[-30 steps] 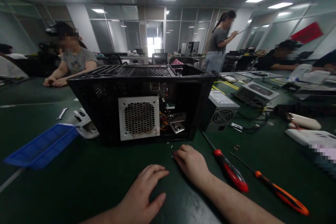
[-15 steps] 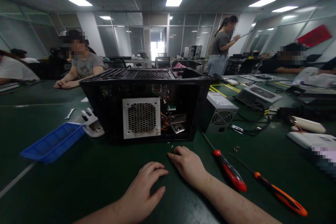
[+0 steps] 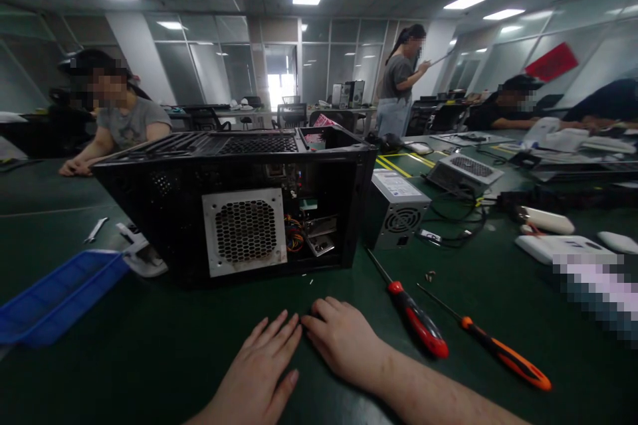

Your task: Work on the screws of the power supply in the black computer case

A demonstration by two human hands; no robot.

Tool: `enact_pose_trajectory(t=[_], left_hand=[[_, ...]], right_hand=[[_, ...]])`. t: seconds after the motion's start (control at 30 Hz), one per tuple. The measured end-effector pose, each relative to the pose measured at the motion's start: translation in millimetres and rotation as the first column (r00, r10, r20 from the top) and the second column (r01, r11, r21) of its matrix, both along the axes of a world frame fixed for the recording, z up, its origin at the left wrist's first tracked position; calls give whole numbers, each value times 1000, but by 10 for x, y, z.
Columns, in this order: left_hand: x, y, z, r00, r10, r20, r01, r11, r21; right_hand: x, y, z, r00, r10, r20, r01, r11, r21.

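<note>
My left hand (image 3: 262,366) lies palm down on the green table, open, its fingers stretched out and thumb apart. Next to it rests my right hand (image 3: 343,339), with fingers curled together and their undersides hidden; whether anything is in them I cannot make out. Both hands are in front of a black computer case (image 3: 144,212) lying on its side, and neither touches it. A power supply (image 3: 246,229) with a honeycomb grille shows in the case's open face, with coloured wires beside it. Right of my right hand lie a red-and-black screwdriver (image 3: 419,324) and an orange-and-black screwdriver (image 3: 508,353).
A second power supply (image 3: 401,209) stands right of the case, and another (image 3: 466,174) lies farther back with cables. Small screws (image 3: 429,275) lie near the screwdrivers. At left are a blue tray (image 3: 64,295) and a wrench (image 3: 96,230). Other people are around the room.
The view has turned right, so the scene sits farther left. My left fingers have straightened and flattened onto the table; my right hand is farther from the case and closer to my left.
</note>
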State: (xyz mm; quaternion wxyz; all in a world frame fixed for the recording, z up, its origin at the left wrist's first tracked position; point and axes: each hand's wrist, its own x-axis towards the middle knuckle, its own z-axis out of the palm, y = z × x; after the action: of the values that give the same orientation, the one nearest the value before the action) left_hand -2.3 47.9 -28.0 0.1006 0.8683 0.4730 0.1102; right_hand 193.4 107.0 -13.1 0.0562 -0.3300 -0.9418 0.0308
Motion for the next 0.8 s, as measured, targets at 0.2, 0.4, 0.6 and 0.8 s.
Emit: enact_pose_trajectory(t=[0.2, 0.4, 0.6, 0.8], left_hand=[[18, -42, 12, 997, 52, 49, -52, 999, -3], [49, -70, 81, 996, 85, 38, -83, 994, -73], [78, -73, 143, 995, 102, 13, -100, 991, -86], [-12, -52, -69, 981, 85, 177, -90, 996, 24]], right_hand=[[-46, -18, -10, 999, -30, 30, 32, 998, -62], [51, -14, 50, 998, -13, -63, 5, 993, -119], [-2, -19, -49, 996, -23, -88, 10, 990, -139], [-53, 67, -32, 968, -128, -215, 84, 976, -201]])
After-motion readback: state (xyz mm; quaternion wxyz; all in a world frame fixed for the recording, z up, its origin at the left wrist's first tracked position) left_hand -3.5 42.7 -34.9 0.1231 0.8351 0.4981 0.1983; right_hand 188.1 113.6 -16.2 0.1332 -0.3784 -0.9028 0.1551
